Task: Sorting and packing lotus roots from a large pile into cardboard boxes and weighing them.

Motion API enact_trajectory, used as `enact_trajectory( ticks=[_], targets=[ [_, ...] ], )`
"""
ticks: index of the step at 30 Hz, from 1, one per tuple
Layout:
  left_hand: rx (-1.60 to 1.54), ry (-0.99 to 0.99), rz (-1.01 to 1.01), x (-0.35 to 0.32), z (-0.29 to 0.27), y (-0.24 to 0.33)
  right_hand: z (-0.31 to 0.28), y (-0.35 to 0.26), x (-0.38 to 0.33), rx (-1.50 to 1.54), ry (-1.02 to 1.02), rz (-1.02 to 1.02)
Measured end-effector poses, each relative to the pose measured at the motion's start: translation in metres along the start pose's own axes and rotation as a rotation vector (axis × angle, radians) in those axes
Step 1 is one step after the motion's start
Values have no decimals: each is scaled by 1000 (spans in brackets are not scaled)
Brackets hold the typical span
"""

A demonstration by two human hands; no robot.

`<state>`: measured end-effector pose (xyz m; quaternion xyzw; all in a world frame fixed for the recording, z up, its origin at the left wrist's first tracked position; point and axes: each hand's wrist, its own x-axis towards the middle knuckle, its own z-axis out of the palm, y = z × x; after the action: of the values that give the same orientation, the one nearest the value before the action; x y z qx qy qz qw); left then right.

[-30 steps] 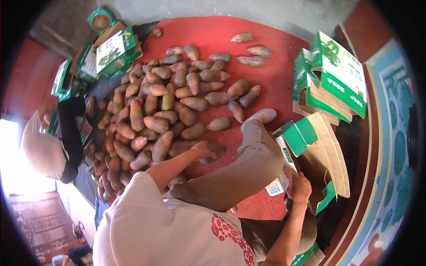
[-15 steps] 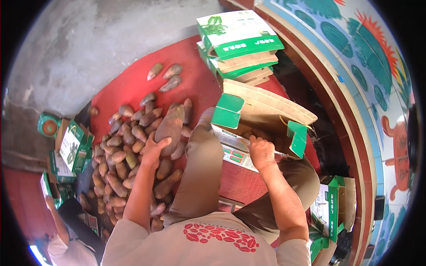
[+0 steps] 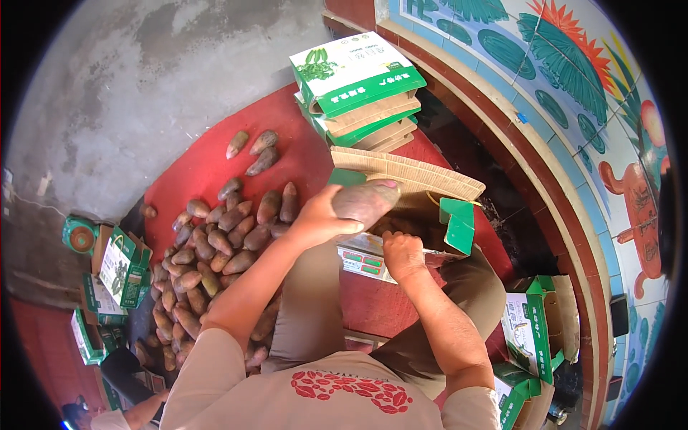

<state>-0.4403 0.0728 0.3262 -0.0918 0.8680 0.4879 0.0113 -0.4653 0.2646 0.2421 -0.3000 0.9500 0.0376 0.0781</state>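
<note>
At the far left we see small green-and-white cardboard cartons (image 3: 118, 265) lying in a loose cluster on the ground, beside the edge of a red mat (image 3: 201, 165). On that mat a heap of brown, tapered bamboo shoots (image 3: 208, 251) spreads out, with three loose ones (image 3: 252, 150) lying apart near its top.

Moving right, our left hand (image 3: 319, 218) is lifted over our knee, its fingers wrapped around one large brown bamboo shoot (image 3: 365, 202). We hold that shoot just at the mouth of an open corrugated cardboard box with green flaps (image 3: 423, 197), which rests across our lap. Our right hand (image 3: 403, 254) sits just below and to the right of the left one, closed on the near printed edge of this box; the two hands are close but not touching.

Behind the box stands a stack of flat green-and-white cartons (image 3: 358, 89). Further right, a dark red raised step (image 3: 516, 158) curves along a painted wall (image 3: 573, 86) in blue, green and orange. At lower right, more open green-and-white cartons (image 3: 534, 337) stand next to our right leg.
</note>
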Motion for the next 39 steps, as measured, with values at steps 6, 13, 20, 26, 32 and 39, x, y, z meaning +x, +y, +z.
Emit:
enact_trajectory(
  ticks=[6,13,20,26,32,39],
  targets=[
    [360,-94,158,36,47,14,10,4,-1,-37,153,-12],
    [687,-148,194,63,87,2,10,5,6,-78,97,-10],
    [843,-207,186,71,99,-8,13,6,11,-45,-26,16],
    [860,-272,117,75,101,-10,13,5,12,-49,-44,21],
    [904,-293,107,78,108,-15,14,6,12,-50,-21,28],
    [1005,-307,164,82,117,-27,11,8,10,-52,7,13]
  ],
)
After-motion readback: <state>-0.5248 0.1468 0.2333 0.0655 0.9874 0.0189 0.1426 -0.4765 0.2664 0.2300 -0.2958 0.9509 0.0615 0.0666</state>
